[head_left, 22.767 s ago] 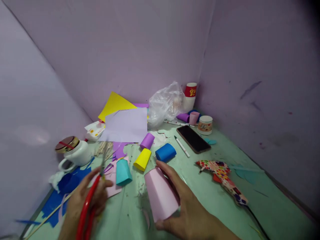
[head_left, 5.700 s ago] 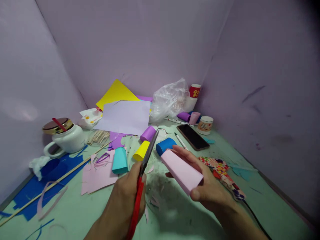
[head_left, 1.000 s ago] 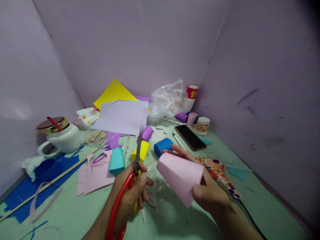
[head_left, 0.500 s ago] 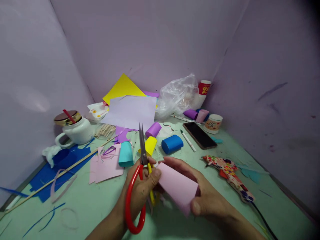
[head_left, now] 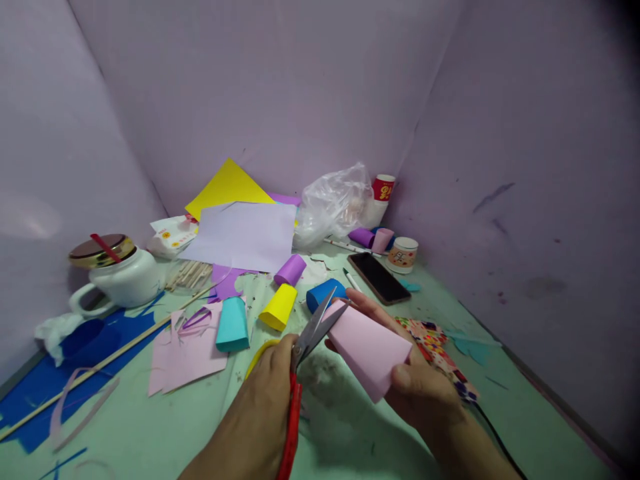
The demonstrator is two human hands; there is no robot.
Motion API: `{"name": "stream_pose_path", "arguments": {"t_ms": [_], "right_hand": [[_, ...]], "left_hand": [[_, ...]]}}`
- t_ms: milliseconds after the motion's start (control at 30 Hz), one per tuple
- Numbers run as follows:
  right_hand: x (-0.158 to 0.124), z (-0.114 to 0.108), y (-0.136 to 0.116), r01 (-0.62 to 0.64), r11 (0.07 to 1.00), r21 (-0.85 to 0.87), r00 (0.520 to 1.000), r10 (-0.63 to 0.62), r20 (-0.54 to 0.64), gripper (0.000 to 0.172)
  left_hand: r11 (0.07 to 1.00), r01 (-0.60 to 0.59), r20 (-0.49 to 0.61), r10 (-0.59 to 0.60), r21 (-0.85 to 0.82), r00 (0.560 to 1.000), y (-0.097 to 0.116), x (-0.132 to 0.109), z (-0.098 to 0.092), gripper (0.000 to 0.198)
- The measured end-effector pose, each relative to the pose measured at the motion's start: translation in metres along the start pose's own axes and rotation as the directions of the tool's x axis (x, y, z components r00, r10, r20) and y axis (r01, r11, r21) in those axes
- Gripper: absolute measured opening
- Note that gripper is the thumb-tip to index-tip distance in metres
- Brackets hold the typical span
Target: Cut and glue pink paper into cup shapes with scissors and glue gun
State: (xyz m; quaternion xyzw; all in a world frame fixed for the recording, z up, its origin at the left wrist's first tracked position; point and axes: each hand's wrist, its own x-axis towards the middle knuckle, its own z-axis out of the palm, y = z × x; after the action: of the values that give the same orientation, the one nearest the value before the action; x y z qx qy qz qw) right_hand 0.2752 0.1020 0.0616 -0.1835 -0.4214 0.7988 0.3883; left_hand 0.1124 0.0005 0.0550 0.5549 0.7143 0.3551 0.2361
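Observation:
My left hand [head_left: 267, 393] is closed on the scissors [head_left: 299, 350], which have one red and one yellow handle. Their blades are parted at the upper left end of a pink paper tube [head_left: 370, 343]. My right hand [head_left: 420, 380] grips that tube, thumb on its near side and fingers behind it. Beyond the hands lie a yellow tube [head_left: 279, 308], a blue tube [head_left: 324, 293], a purple tube [head_left: 291, 269] and a teal tube [head_left: 233, 325].
A white mug [head_left: 127, 280], blue paper [head_left: 40, 400] and a long stick [head_left: 107, 360] lie left. Behind are paper sheets [head_left: 245, 233] and a plastic bag [head_left: 333, 203]. A phone [head_left: 379, 277], a paper cup [head_left: 402, 256] and a patterned corded tool [head_left: 430, 340] are right.
The scissors have turned in my left hand; their blades opened and moved right to the pink tube's end. The tube has moved slightly right with my right hand. The view has shifted.

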Motion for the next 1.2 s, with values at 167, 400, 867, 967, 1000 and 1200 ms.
{"name": "stream_pose_path", "arguments": {"t_ms": [167, 400, 867, 967, 1000, 1200], "right_hand": [[0.001, -0.006, 0.01, 0.031, 0.996, -0.084, 0.998, -0.025, 0.065, 0.089], [-0.002, -0.009, 0.009, 0.116, 0.96, -0.255, 0.989, -0.089, 0.114, 0.087], [-0.002, -0.007, 0.008, 0.167, 0.926, -0.34, 0.982, -0.123, 0.145, 0.088], [-0.002, -0.007, 0.009, 0.17, 0.926, -0.338, 0.981, -0.127, 0.145, 0.086], [-0.001, -0.007, 0.009, 0.171, 0.925, -0.339, 0.982, -0.13, 0.14, 0.086], [0.0, -0.007, 0.008, 0.162, 0.928, -0.335, 0.984, -0.127, 0.123, 0.088]], "left_hand": [[1.0, 0.024, 0.008, -0.024, -0.009, 1.0, -0.001, 0.0, -0.004, 0.061], [0.999, 0.047, 0.084, -0.044, -0.025, 0.995, 0.004, 0.001, -0.013, 0.06], [0.977, 0.124, 0.12, -0.146, 0.174, 0.982, 0.004, 0.008, -0.011, 0.057], [0.98, 0.081, 0.138, -0.107, 0.183, 0.985, 0.007, 0.006, -0.014, 0.057], [0.981, 0.067, 0.145, -0.094, 0.181, 0.985, 0.008, 0.005, -0.015, 0.057], [0.981, 0.056, 0.166, -0.087, 0.187, 0.982, 0.008, 0.002, -0.019, 0.049]]}}
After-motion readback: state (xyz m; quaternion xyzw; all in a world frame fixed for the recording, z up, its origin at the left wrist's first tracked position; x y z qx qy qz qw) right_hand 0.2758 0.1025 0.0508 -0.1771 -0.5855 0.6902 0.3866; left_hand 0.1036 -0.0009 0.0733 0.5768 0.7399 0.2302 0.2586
